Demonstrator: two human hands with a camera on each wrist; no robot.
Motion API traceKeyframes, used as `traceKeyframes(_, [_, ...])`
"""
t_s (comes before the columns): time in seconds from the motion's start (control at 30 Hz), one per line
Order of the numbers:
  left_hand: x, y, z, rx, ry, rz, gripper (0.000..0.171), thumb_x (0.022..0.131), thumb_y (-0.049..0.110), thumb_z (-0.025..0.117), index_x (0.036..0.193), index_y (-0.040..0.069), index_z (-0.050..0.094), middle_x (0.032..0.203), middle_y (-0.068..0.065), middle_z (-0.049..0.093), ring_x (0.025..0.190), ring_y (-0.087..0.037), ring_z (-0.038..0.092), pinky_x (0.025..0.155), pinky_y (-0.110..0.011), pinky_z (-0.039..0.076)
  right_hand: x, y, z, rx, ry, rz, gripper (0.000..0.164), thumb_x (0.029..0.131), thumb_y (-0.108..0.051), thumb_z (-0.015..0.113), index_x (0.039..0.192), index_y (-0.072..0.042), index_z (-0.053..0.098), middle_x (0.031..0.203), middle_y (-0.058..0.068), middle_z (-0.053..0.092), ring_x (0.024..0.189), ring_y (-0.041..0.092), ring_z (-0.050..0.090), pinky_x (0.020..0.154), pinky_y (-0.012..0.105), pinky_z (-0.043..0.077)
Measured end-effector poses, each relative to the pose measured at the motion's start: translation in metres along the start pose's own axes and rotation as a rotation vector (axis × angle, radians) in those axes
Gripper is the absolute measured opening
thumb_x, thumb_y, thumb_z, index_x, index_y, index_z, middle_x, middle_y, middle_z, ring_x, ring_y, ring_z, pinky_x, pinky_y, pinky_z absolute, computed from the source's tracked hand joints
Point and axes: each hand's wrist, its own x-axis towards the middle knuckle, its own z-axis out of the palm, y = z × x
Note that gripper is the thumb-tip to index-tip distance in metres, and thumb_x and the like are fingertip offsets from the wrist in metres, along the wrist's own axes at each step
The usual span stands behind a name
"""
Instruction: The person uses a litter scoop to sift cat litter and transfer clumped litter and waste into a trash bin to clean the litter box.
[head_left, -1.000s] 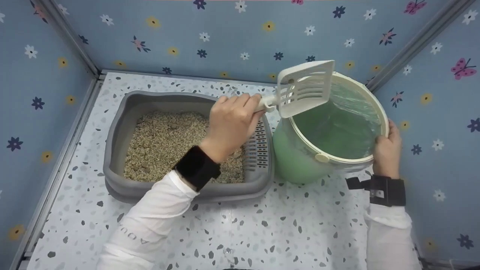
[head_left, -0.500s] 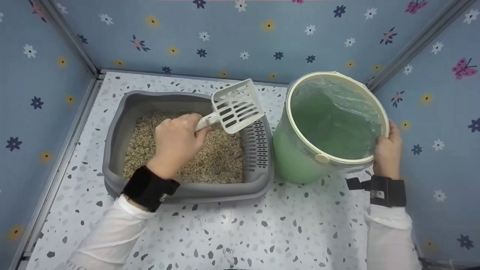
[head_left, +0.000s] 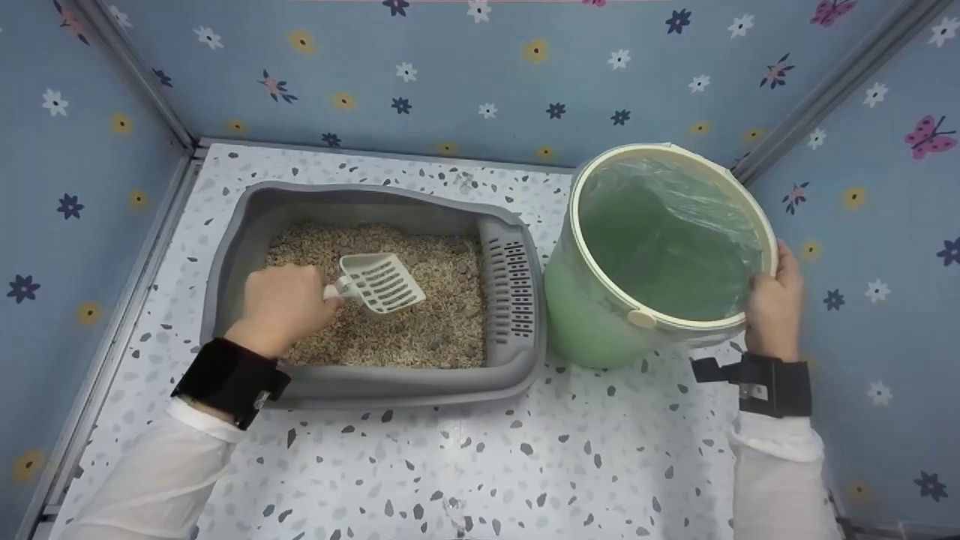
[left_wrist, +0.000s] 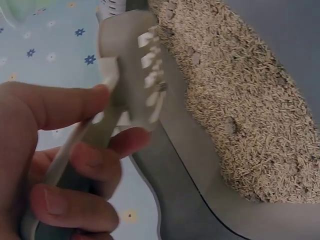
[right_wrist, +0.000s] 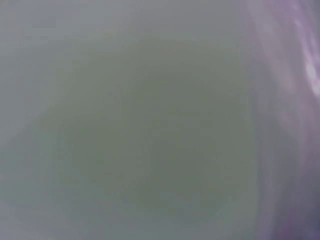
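Observation:
My left hand grips the handle of a white slotted litter scoop over the grey litter box. Tan pellet litter covers the box's floor, with darker lumps among it. In the left wrist view the fingers wrap the scoop's handle, and the scoop head overlaps the box's wall. My right hand holds the cream rim of a green bin, which leans towards me. A clear plastic liner lines the bin. The right wrist view shows only a blur of green and plastic.
The litter box and bin stand side by side on a white speckled tabletop. A flowered blue panel rises behind them, with similar panels at left and right. A slotted step forms the box's right end, right beside the bin.
My left hand has carried the scoop from over the bin's rim leftward and down to above the litter. The right hand and bin have stayed in place.

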Motion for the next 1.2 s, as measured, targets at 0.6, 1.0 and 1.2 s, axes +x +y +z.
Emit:
traceKeyframes(0.6, [0.016, 0.063, -0.002, 0.164, -0.505, 0.136, 0.016, 0.084, 0.024, 0.058, 0.078, 0.009, 0.059, 0.060, 0.004, 0.047, 0.051, -0.009, 0.041, 0.067, -0.031, 0.043, 0.000, 0.000, 0.000, -0.001, -0.001, -0.012, 0.067, 0.088, 0.009, 0.022, 0.151, -0.012, 0.014, 0.157, 0.004, 0.017, 0.142, 0.019, 0.022, 0.115, 0.029, 0.019])
traceKeyframes(1.0, [0.029, 0.102, 0.015, 0.063, -0.538, 0.115, 0.018, 0.086, 0.020, 0.061, 0.073, 0.010, 0.055, 0.075, -0.004, 0.055, 0.061, -0.017, 0.050, 0.060, -0.032, 0.050, 0.001, 0.000, 0.002, 0.013, -0.024, -0.002, 0.068, 0.089, 0.009, 0.022, 0.152, -0.014, 0.012, 0.157, 0.003, 0.016, 0.140, 0.020, 0.025, 0.113, 0.032, 0.026])
traceKeyframes(1.2, [0.031, 0.112, 0.025, 0.083, -0.517, 0.185, 0.024, 0.093, 0.010, 0.053, 0.070, 0.006, 0.054, 0.065, -0.004, 0.045, 0.051, -0.014, 0.034, 0.047, -0.026, 0.031, 0.001, 0.000, 0.000, 0.031, -0.013, -0.002, 0.067, 0.089, 0.010, 0.022, 0.151, -0.013, 0.015, 0.156, 0.004, 0.020, 0.139, 0.021, 0.028, 0.113, 0.032, 0.027])
